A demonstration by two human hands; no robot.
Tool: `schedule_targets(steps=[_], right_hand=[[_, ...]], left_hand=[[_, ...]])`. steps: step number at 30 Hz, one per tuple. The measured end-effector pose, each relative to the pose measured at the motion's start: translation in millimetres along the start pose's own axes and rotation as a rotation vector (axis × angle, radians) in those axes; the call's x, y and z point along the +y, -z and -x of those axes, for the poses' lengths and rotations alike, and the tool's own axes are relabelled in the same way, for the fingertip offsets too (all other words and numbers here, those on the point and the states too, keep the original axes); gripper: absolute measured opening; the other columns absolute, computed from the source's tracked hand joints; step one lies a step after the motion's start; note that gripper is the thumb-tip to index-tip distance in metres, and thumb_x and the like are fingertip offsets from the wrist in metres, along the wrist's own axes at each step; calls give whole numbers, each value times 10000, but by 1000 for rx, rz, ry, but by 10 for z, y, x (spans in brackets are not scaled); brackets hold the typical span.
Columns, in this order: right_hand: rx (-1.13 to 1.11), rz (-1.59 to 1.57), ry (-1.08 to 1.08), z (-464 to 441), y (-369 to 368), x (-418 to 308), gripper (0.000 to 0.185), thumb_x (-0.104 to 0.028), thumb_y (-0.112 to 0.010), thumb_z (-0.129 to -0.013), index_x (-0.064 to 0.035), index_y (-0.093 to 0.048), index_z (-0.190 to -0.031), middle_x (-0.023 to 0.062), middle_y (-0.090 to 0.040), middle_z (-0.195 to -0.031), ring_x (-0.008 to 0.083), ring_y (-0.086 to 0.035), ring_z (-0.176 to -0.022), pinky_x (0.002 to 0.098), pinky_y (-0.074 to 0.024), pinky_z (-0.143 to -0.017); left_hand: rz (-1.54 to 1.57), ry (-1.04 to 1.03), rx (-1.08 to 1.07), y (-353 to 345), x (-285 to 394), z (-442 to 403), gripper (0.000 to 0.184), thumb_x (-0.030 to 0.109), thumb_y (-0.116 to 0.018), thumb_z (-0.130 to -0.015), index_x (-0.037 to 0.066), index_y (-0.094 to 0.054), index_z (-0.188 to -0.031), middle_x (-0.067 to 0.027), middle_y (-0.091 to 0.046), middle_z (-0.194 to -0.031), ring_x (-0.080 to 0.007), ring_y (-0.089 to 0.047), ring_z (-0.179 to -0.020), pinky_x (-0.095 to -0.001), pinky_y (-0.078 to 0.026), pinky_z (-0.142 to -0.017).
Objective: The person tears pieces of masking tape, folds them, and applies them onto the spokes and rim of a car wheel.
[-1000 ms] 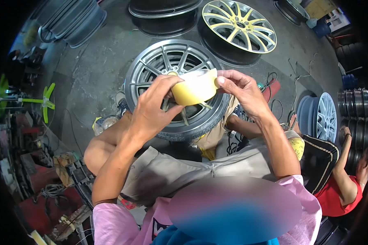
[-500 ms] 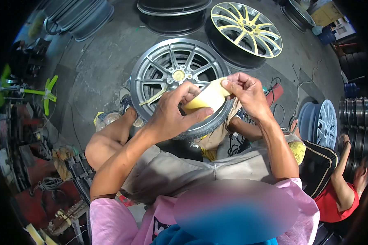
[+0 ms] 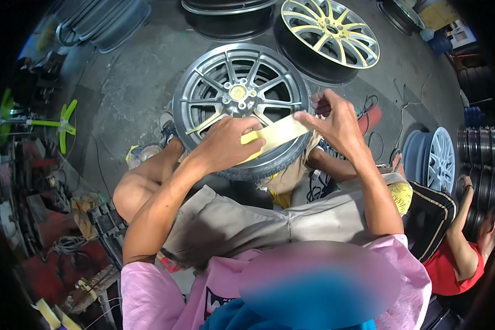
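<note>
A roll of yellow tape [image 3: 253,144] is gripped in my left hand [image 3: 225,144], over the lower part of a grey spoked wheel [image 3: 240,104]. From the roll a pale yellow strip [image 3: 285,132] stretches to the right. Its free end is pinched between thumb and finger of my right hand [image 3: 335,122], whose other fingers are curled. Yellow tape covers the wheel's centre hole and lies along at least two lower spokes. A tyre rests beneath the wheel, in front of my lap.
Beyond the wheel stands another wheel with yellow-taped spokes [image 3: 331,30]. A blue-grey wheel [image 3: 437,159] is at the right, near a person in red [image 3: 456,269]. A green fan [image 3: 65,127] and tools [image 3: 71,247] are at the left.
The tape strip is pulled out longer and straighter between my hands. My left hand has moved slightly down and left, and the roll has turned lower in its grip.
</note>
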State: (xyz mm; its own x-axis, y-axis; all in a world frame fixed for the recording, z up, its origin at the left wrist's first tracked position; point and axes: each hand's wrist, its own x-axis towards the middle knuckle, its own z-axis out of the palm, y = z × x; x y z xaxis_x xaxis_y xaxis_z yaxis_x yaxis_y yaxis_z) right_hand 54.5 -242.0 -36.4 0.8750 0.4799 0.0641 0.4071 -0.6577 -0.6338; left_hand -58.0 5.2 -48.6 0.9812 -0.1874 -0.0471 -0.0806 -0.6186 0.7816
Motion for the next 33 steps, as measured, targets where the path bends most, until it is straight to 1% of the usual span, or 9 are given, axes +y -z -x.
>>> schedule_targets(steps=[5, 10, 13, 15, 18, 22, 26, 28, 33], right_hand=[[-184, -191, 387, 161, -186, -252, 402, -208, -784, -847, 14, -676, -1165, 195, -717, -1061, 360, -693, -1011, 421, -536, -883], [-401, -329, 226, 178, -176, -316, 228, -150, -714, -899, 20, -672, -1044, 204, -722, -993, 376, -699, -975, 434, -529, -853], [-444, -327, 185, 187, -163, -321, 188, -119, -715, -916, 23, -645, -1018, 150, -694, -970, 290, -666, -938, 406, -500, -852], [-381, -283, 305, 192, -206, -306, 183, -109, -677, -922, 25, -581, -1001, 208, -643, -958, 417, -630, -946, 480, -486, -807], [-162, -158, 510, 205, -293, -350, 169, -92, -638, -934, 17, -528, -1001, 204, -558, -948, 428, -559, -929, 496, -455, -803], [21, -33, 690, 204, -332, -352, 160, -22, -633, -898, 0, -511, -1000, 170, -503, -933, 386, -519, -892, 487, -447, -819], [327, -95, 749, 150, 27, -394, 180, -11, -688, -860, -11, -602, -1018, 159, -578, -945, 365, -579, -901, 431, -496, -760], [523, -118, 583, 84, 358, -372, 160, -15, -717, -864, -26, -635, -1001, 143, -641, -927, 324, -632, -860, 393, -517, -750], [560, -565, 179, -19, 810, -91, 179, 21, -607, -979, -17, -568, -1149, 1, -577, -967, 64, -557, -851, 225, -473, -768]], left_hand=[[52, -52, -83, -101, 34, -4, 248, 214, -681, -917, -12, -676, -1020, -202, -672, -797, -344, -653, -694, -406, -478, -657], [82, -121, -71, -99, 37, -8, 217, 190, -652, -935, -20, -672, -987, -211, -641, -753, -347, -604, -625, -386, -461, -611], [-4, -58, -104, -89, 49, -9, 201, 180, -646, -937, -19, -679, -934, -165, -616, -697, -234, -578, -588, -346, -449, -596], [215, -11, -46, -152, -52, 5, 201, 170, -643, -937, -19, -694, -894, -71, -618, -692, -96, -539, -637, -291, -442, -606], [469, 63, -16, -152, -114, -49, 204, 155, -625, -948, -19, -709, -886, 9, -624, -733, -35, -533, -727, -252, -445, -644], [870, 333, -7, -184, -64, -86, 242, 153, -549, -984, -6, -731, -962, -1, -708, -869, -77, -632, -762, -237, -499, -724], [750, 450, 29, -180, -46, -152, 221, 159, -516, -1013, 21, -688, -995, -37, -716, -920, -110, -676, -798, -248, -541, -735], [583, 237, -137, -354, -163, -96, 163, 154, -602, -977, 20, -675, -1034, -50, -717, -936, -102, -674, -803, -260, -550, -720], [77, -186, -415, -1475, -49, -16, 336, 174, -651, -919, 40, -665, -1227, -188, -727, -1031, -326, -706, -929, -416, -555, -837]])
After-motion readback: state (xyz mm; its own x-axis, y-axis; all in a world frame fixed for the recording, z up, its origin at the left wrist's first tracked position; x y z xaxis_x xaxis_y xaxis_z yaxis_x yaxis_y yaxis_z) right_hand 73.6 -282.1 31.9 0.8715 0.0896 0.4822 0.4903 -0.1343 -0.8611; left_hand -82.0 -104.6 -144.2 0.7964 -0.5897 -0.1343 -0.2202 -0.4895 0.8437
